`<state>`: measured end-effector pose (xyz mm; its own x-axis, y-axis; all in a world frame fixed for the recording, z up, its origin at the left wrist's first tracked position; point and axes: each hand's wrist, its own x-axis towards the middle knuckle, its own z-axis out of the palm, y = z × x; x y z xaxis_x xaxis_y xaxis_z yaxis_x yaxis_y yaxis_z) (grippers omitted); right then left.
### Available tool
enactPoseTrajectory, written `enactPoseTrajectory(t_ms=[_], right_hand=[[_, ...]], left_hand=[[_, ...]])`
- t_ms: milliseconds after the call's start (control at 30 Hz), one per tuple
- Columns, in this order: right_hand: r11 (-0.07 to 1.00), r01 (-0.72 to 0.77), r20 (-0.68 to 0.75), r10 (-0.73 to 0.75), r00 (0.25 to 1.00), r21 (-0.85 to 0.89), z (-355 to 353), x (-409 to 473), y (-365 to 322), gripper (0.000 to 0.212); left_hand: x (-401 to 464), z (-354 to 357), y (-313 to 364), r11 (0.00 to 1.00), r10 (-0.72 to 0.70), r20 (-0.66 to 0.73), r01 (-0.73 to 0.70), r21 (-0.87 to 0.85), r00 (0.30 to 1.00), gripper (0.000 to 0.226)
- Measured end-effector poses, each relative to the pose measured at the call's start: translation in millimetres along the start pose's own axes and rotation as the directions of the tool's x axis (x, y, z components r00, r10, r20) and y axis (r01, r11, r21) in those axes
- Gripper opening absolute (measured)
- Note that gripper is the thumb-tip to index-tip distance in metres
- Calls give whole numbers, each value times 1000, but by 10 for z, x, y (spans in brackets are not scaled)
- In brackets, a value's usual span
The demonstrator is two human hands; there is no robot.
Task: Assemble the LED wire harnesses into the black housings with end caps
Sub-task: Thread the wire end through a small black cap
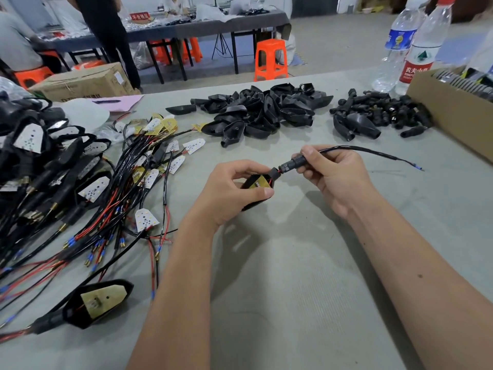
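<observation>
Head view shows us, a little above the middle of the frame, the moment when the end cap (292, 163) is near to the neck of the black housing (257, 192) but, as far as we can see, not yet seated on it. We judge the main risk to be the thin red wire (276, 175) that shows in the small gap between them: if the cap is pushed home while this wire is bent across the opening, it could be pinched or its insulation cut. A second risk is that pulling the cable (373, 153) too hard may drag the LED board (260, 182) out of its place inside the housing. Our left hand (234, 193) grips the housing, its thumb lying along the lower edge. Our right hand (329, 173) pinches the end cap with curled fingers, and the cable runs out toward the right of the frame. The housing lies between both hands, just left of the cap.
</observation>
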<state>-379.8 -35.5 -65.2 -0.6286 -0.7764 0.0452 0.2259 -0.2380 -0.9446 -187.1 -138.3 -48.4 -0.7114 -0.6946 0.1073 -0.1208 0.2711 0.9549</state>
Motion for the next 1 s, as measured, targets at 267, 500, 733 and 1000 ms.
enactPoseTrajectory(t_ms=[267, 500, 733, 1000], right_hand=[[991, 110, 88, -103, 991, -81, 46, -42, -1, 6], [970, 180, 46, -175, 983, -166, 56, -48, -12, 6], [958, 182, 107, -161, 981, -223, 131, -80, 37, 4], [999, -35, 30, 34, 999, 35, 179, -80, 62, 21]], left_hand=[[29, 37, -17, 1000, 3, 11, -3, -10, 1000, 36], [38, 138, 8, 999, 22, -6, -22, 36, 1000, 20], [83, 296, -45, 951, 160, -174, -105, 292, 972, 7], [99, 172, -71, 923, 206, -221, -115, 368, 953, 8]])
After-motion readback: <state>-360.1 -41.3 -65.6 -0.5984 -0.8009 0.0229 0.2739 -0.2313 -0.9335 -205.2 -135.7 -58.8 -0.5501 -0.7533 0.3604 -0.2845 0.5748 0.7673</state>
